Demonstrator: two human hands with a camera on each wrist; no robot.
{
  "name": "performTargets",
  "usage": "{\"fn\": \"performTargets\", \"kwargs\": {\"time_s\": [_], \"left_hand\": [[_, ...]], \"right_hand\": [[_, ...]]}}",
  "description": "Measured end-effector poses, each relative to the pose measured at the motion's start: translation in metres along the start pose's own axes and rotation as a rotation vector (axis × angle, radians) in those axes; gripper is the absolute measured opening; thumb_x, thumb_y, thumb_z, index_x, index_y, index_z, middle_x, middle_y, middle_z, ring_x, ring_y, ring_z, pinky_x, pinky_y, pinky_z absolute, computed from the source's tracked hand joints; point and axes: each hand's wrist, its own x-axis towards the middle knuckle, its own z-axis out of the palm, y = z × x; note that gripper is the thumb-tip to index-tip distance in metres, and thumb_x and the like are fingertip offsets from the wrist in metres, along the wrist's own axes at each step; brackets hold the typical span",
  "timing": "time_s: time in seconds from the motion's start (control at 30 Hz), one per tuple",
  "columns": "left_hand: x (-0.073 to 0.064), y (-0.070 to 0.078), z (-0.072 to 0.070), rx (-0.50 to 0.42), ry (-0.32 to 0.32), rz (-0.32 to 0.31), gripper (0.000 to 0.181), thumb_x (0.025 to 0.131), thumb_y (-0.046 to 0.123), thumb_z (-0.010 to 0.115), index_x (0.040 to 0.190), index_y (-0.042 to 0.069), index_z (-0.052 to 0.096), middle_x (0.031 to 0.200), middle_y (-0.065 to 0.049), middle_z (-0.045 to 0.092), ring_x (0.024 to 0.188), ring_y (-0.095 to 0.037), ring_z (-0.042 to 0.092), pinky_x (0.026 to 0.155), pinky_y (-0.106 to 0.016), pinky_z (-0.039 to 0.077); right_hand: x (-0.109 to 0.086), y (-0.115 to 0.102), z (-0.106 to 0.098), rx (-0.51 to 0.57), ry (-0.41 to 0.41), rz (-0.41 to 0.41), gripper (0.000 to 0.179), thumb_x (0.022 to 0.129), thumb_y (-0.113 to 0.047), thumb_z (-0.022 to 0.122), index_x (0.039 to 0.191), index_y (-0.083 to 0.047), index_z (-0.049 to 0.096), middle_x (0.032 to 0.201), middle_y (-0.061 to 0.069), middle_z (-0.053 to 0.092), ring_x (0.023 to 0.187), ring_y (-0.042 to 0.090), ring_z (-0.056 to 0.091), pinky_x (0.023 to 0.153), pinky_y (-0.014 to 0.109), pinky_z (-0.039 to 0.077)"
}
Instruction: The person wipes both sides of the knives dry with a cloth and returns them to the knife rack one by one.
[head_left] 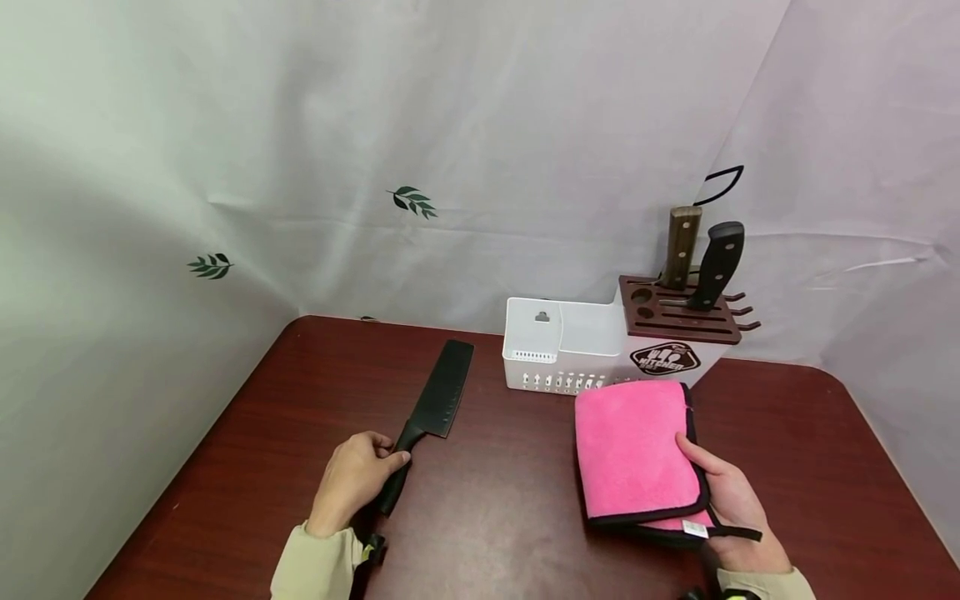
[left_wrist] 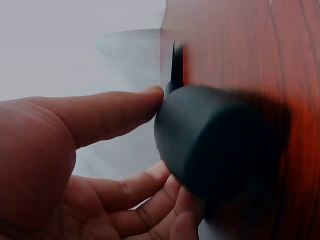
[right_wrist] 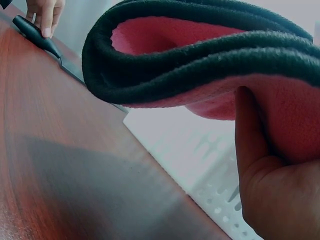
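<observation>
My left hand [head_left: 354,477] pinches the black handle of a kitchen cleaver [head_left: 444,388] between thumb and fingers. Its dark blade points away toward the back of the table. In the left wrist view the butt of the handle [left_wrist: 200,140] fills the middle, with the thumb on one side and the fingers curled at the other. My right hand [head_left: 738,504] grips a folded pink towel [head_left: 633,450] with black edging, the thumb on its face. The towel's folded layers [right_wrist: 175,80] show in the right wrist view, held above the table.
Behind the towel stands a white knife holder [head_left: 562,367] with a brown slotted top [head_left: 678,321]. A wooden-handled knife [head_left: 681,248] and a black-handled knife [head_left: 717,267] stand in its slots. The reddish-brown table [head_left: 480,517] meets a pale curtain [head_left: 480,133] at the back.
</observation>
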Motion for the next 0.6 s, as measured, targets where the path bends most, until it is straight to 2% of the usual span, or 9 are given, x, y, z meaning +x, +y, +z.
{"fn": "performTargets", "kwargs": {"time_s": [0.17,0.4,0.6], "left_hand": [[0.0007,0.0023,0.0027,0.019,0.017,0.011,0.035,0.088,0.027,0.077,0.106,-0.002,0.073,0.093,-0.004,0.072,0.079,-0.017,0.065,0.067,-0.037,0.053],[0.0014,0.0019,0.0052,0.021,0.029,-0.010,0.033,0.086,0.026,0.078,0.104,-0.001,0.075,0.094,-0.006,0.073,0.079,-0.019,0.066,0.066,-0.037,0.054],[0.0023,0.0001,0.0064,-0.003,0.027,-0.025,0.031,0.085,0.025,0.078,0.103,0.000,0.075,0.094,-0.006,0.073,0.074,-0.016,0.065,0.062,-0.034,0.053]], "right_hand": [[0.0003,0.0004,0.0002,-0.009,-0.003,-0.009,0.065,0.112,-0.031,0.006,0.132,-0.007,0.063,0.133,0.017,0.062,0.126,0.033,0.058,0.108,0.046,0.043],[-0.0011,-0.0001,0.0026,-0.070,0.105,-0.012,0.055,0.113,-0.031,0.016,0.128,-0.011,0.065,0.129,0.014,0.066,0.121,0.030,0.061,0.105,0.046,0.046],[-0.0017,0.0003,0.0023,-0.067,0.105,-0.020,0.056,0.113,-0.030,0.015,0.127,-0.011,0.066,0.129,0.014,0.066,0.121,0.030,0.062,0.105,0.045,0.047]]}}
